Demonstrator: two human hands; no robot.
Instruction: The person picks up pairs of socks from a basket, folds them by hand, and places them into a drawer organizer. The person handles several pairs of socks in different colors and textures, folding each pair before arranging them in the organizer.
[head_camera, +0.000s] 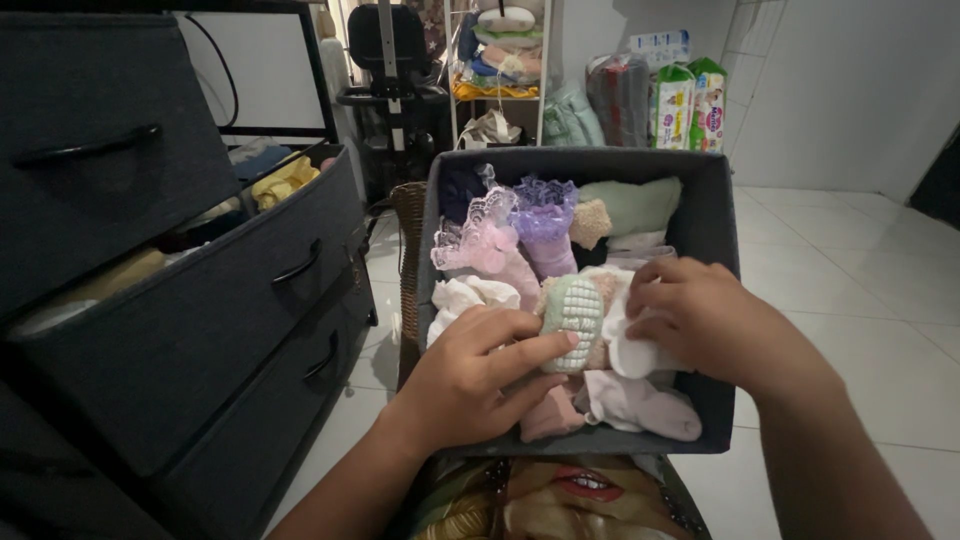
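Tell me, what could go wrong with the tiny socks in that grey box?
The fabric box looks crammed, so digging may push the lacy pink sock or purple one over the rim. The left hand only pinches the green sock; it might slip. The box seems perched on the lap and could tip.

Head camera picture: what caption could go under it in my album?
Two hands, left hand and right hand, sort tiny socks in a dark fabric bin, fingers on a green grippy sock.

Two hands (480, 375), one fabric bin (715, 225), three drawers (200, 330)
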